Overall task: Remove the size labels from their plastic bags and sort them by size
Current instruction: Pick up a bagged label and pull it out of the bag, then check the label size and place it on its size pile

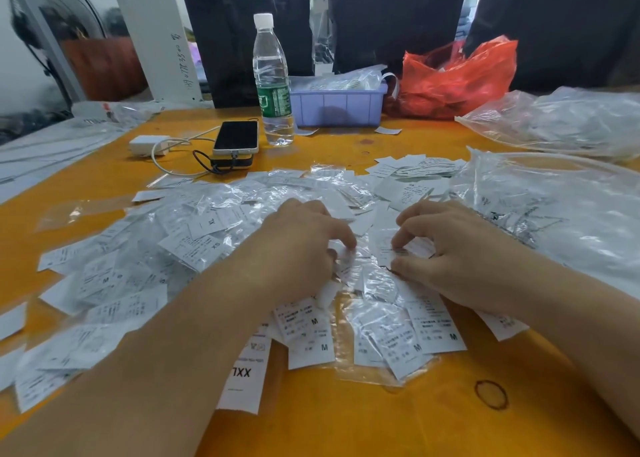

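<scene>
Both hands are down in the middle of the heap now. The left hand (304,248) has its fingers curled, pinching at a small clear bag (360,269), and the right hand (446,248) pinches the other side of it, thumb and fingertips closed on plastic and what looks like a label (417,248) inside. That bag sits on top of the pile, centre of the orange desk (346,422), just beyond a fan of loose M labels (433,328) at the near edge.

To do this well, I'd say find the open mouth first, hold the plastic still with one hand and draw the labels out flat with the other. Tugging both ways risks stretching the film or creasing the stack. Read the size before setting it down: there's an XXL strip (244,373) near left, and XL and XS show further left, so sizes lie mixed.

Hard to judge: which end of the bag is open, and what size is printed on the pinched label, since fingers and glare cover it. The left palm is hidden. The bags (540,235) on the right blur together, and the purple tray (336,105) at the far side shows only its front wall.
</scene>
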The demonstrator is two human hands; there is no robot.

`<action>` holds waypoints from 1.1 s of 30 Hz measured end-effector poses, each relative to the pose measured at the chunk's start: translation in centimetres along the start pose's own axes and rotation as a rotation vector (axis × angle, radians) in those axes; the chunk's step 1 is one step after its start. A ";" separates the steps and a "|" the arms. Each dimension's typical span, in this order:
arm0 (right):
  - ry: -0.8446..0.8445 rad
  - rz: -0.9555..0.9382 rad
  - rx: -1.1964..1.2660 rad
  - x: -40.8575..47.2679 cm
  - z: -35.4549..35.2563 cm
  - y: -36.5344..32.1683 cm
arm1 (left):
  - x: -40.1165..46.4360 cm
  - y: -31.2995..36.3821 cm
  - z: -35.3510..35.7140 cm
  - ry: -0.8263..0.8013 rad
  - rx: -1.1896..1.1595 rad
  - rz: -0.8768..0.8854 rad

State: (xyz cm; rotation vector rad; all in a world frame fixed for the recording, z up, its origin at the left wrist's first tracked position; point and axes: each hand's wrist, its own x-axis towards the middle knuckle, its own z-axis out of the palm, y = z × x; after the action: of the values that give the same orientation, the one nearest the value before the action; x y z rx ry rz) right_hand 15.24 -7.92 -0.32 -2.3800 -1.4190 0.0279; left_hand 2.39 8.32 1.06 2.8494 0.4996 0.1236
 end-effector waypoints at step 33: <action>0.168 -0.036 0.146 -0.3 0.0 -0.5 | -0.8 1.7 0.3 0.129 -0.198 0.198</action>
State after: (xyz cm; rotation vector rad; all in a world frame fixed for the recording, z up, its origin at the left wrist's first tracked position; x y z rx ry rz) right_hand 14.71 -7.97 -0.17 -2.1833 -1.3330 -0.0738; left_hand 2.18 6.42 1.22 2.6999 0.2143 0.3727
